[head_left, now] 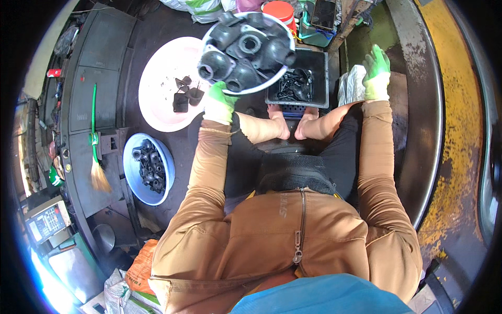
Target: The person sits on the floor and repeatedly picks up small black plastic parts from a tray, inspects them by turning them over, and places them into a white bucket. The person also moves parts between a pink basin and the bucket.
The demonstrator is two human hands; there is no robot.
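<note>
A round white basin (290, 39) heaped with black rubber parts (250, 44) stands in front of me, overlapping a pale pink basin. My left hand (218, 102), in a green and white glove, is closed at the basin's near left rim; part of its fingers is hidden there. Off to the right, over the side of my knee, my right hand (377, 73) wears a matching glove. Its fingers are loosely apart and nothing shows in them. A crumpled whitish bag (352, 86) lies just left of that hand.
The pale pink basin (157, 99) holds a few dark pieces. Black parts fill a blue basin (170, 191) at left and a black crate (323, 94) by my feet. A green-handled broom (94, 120) leans on grey cabinets. A yellow, worn machine side (452, 146) borders the right.
</note>
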